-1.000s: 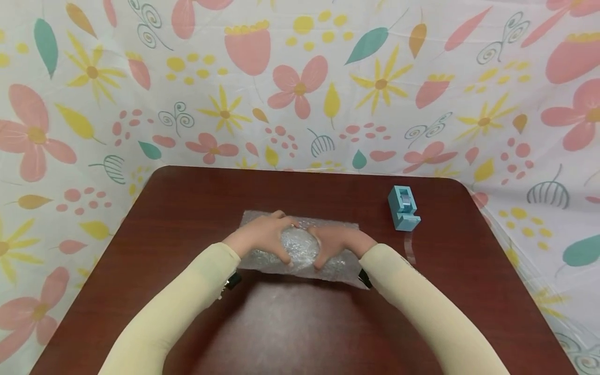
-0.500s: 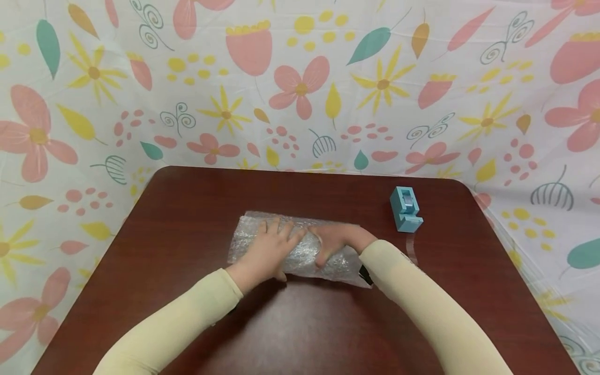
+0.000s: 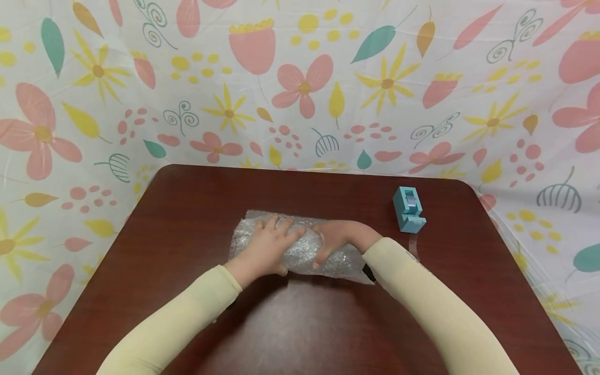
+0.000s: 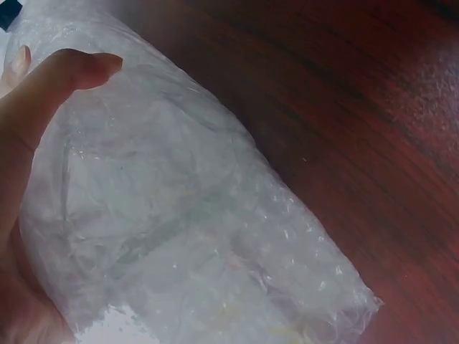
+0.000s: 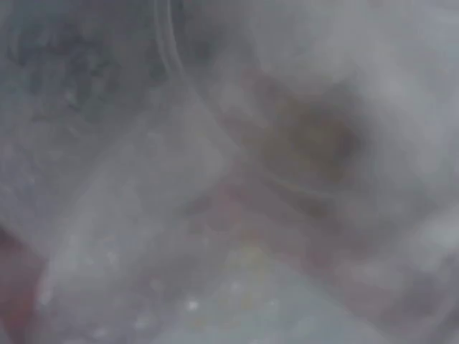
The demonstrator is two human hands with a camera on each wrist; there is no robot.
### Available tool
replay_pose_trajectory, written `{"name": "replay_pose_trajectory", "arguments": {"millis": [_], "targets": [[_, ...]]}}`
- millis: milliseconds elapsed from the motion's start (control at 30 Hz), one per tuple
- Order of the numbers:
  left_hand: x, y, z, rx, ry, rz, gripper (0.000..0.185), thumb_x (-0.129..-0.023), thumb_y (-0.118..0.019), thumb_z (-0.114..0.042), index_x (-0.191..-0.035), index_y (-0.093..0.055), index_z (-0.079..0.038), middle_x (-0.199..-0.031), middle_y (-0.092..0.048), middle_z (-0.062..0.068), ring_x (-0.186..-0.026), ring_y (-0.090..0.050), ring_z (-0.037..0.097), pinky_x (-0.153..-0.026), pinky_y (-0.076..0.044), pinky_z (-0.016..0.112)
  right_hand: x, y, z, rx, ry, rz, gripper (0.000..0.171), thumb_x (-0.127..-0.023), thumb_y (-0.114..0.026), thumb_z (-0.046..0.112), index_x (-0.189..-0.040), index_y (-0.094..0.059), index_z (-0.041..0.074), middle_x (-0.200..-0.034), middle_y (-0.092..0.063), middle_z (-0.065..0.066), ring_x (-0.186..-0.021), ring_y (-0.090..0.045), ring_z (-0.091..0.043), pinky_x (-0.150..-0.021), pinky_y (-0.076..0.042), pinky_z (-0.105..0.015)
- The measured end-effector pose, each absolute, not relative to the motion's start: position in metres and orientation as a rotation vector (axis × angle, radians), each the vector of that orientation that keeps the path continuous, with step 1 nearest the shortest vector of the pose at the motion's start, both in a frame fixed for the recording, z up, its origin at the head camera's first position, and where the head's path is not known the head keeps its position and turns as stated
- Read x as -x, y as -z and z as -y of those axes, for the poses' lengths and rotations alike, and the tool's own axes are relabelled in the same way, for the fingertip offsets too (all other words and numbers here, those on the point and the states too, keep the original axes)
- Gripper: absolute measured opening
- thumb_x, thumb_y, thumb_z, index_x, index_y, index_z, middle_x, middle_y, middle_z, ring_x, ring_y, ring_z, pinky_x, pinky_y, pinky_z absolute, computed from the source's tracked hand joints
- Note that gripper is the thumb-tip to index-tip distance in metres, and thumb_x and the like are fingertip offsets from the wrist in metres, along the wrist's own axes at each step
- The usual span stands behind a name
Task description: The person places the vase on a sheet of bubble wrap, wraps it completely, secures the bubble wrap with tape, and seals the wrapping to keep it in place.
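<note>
A bubble-wrap bundle (image 3: 300,252), a clear rolled packet, lies across the middle of the table. Over its left part my left hand (image 3: 267,247) grips it, fingers spread across the top and thumb at the near side. My right hand (image 3: 335,239) holds the right part, its thumb on the near side and the fingers bent over the far side. In the left wrist view the bubble wrap (image 4: 165,179) looks crinkled, with a faint greenish strip across it. The right wrist view is filled by blurred plastic (image 5: 143,172) with a curved clear edge.
A light blue tape dispenser (image 3: 409,210) stands at the table's back right. Just in front of it lies a clear strip of tape (image 3: 413,245). Behind the dark red-brown table (image 3: 211,192) hangs a flower-printed curtain (image 3: 300,135).
My left hand has shifted from cupping the bundle's middle to lying over its left part, thumb at the near side. The right hand keeps its hold. The head view has shifted slightly.
</note>
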State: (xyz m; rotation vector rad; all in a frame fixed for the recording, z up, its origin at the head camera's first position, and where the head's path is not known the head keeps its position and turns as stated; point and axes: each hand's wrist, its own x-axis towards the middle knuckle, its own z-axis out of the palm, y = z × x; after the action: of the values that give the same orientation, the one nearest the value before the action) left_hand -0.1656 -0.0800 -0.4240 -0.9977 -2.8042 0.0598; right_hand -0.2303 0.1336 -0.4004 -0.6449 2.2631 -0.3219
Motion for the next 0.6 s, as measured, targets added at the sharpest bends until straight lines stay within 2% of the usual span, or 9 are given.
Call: {"name": "replay_pose_trajectory", "arguments": {"millis": [100, 200, 333, 500, 600], "targets": [[0.168, 0.423, 0.082, 0.999, -0.011, 2.804, 0.106, -0.057, -0.097, -0.051, -0.147, -0.05, -0.023, -0.143, -0.058, 0.016, -0.127, -0.057, 0.047, -0.095, -0.052, 0.068, 0.221, 0.394, -0.132, 0.658, 0.25, -2.393, 0.109, -0.076, -0.086, 0.046, -0.16, -0.031, 0.003, -0.161, -0.045, -0.015, -0.146, -0.047, -0.034, -0.118, -0.042, -0.054], [0.17, 0.421, 0.084, 0.99, 0.027, 2.827, 0.105, -0.058, -0.096, -0.051, -0.147, -0.049, -0.023, -0.141, -0.058, 0.017, -0.126, -0.058, 0.046, -0.095, -0.053, 0.066, 0.202, 0.39, -0.134, 0.722, 0.157, -2.635, 0.101, -0.076, -0.086, 0.052, -0.156, -0.041, 0.01, -0.155, -0.053, -0.014, -0.14, -0.053, -0.036, -0.112, -0.043, -0.063], [0.174, 0.419, 0.088, 0.964, 0.067, 2.871, 0.105, -0.06, -0.096, -0.05, -0.149, -0.048, -0.022, -0.14, -0.057, 0.018, -0.126, -0.058, 0.045, -0.098, -0.052, 0.065, 0.171, 0.391, -0.138, 0.878, -0.052, -2.972, 0.1, -0.073, -0.084, 0.062, -0.151, -0.048, 0.01, -0.152, -0.053, -0.02, -0.14, -0.051, -0.042, -0.109, -0.042, -0.071], [0.178, 0.419, 0.092, 0.963, 0.122, 2.902, 0.105, -0.061, -0.094, -0.049, -0.149, -0.047, -0.018, -0.14, -0.056, 0.018, -0.129, -0.054, 0.043, -0.102, -0.05, 0.064, 0.157, 0.405, -0.142, 1.061, -0.185, -3.132, 0.109, -0.062, -0.089, 0.066, -0.148, -0.049, 0.012, -0.143, -0.058, -0.019, -0.133, -0.055, -0.043, -0.105, -0.044, -0.072], [0.178, 0.421, 0.093, 0.965, 0.142, 2.888, 0.106, -0.061, -0.094, -0.051, -0.149, -0.046, -0.015, -0.138, -0.056, 0.018, -0.128, -0.053, 0.042, -0.102, -0.05, 0.063, 0.161, 0.41, -0.141, 1.134, -0.21, -3.159, 0.112, -0.055, -0.091, 0.066, -0.145, -0.05, 0.012, -0.134, -0.062, -0.015, -0.126, -0.059, -0.04, -0.104, -0.047, -0.066]]}}
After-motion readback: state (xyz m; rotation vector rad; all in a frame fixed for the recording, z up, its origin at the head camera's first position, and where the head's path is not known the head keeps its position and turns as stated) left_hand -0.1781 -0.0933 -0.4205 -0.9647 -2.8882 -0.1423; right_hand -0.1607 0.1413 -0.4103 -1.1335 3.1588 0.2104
